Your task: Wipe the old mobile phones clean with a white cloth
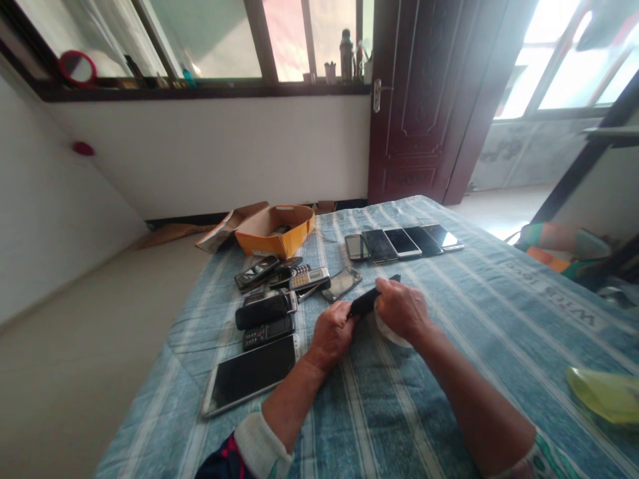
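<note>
A dark phone [363, 303] is held tilted above the bed cover, with my left hand [331, 338] closed around its near end. My right hand [403, 307] is closed at the phone's far end, and a white cloth or tissue [392, 332] shows beneath its fingers. Just beyond my hands lies a phone with a pale, worn face [342, 284]. To the left are a pile of old phones, including a silver keypad phone [310, 278] and a black phone [263, 311], and a large white-framed tablet [252, 374].
Several smartphones [402, 243] lie in a row at the back right. An open orange box [282, 247] stands behind the pile on the striped blue cover [479, 346]. Something yellow and translucent [604, 396] is at the right. A dark red door [424, 100] is beyond.
</note>
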`<state>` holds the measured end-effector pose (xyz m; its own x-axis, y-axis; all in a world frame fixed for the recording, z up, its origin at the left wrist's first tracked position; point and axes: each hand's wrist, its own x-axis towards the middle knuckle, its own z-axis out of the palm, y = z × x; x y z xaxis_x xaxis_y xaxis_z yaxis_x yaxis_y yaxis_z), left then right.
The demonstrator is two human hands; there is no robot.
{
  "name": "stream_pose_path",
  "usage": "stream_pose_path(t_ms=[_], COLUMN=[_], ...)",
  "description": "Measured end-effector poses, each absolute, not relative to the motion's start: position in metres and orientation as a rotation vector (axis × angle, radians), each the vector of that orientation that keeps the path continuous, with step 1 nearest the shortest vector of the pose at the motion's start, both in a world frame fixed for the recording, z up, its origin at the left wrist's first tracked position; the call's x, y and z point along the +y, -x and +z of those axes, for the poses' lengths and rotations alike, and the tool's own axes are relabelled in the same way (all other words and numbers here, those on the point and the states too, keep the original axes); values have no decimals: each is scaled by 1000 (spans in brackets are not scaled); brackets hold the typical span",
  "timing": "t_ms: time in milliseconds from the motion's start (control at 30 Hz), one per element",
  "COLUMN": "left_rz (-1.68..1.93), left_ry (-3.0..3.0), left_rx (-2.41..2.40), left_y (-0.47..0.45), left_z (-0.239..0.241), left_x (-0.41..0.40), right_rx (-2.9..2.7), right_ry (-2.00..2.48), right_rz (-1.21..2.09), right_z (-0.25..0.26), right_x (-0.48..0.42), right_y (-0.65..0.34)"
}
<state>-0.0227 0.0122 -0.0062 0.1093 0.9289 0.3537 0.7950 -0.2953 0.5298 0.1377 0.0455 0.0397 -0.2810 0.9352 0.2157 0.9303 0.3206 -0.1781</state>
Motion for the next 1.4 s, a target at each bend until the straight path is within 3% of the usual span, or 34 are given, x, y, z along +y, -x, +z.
stream_pose_path(t_ms=[133, 333, 767, 1000, 1267, 1400], left_rz=[927, 907, 966, 926, 956, 955], left_ry=[-2158, -2164, -2181, -2175, -2165, -2166], left_rx=[1758, 1764, 1734, 1732, 1721, 1717], left_y=[21, 20, 23, 23, 23, 24], left_z=[-5, -4, -10, -5, -8, -8], left_x=[12, 11, 15, 13, 15, 14], right_rx=[-2171, -2179, -2358, -2230, -2286, -2255], right_ry=[1784, 1527, 1159, 1321, 1023, 1131], right_rz=[-84, -260, -131, -79, -150, -185], right_z=[38, 34, 26, 24, 16, 15], right_x=[66, 72, 40, 64, 53, 61], right_y=[-164, -169, -125, -156, -141, -150])
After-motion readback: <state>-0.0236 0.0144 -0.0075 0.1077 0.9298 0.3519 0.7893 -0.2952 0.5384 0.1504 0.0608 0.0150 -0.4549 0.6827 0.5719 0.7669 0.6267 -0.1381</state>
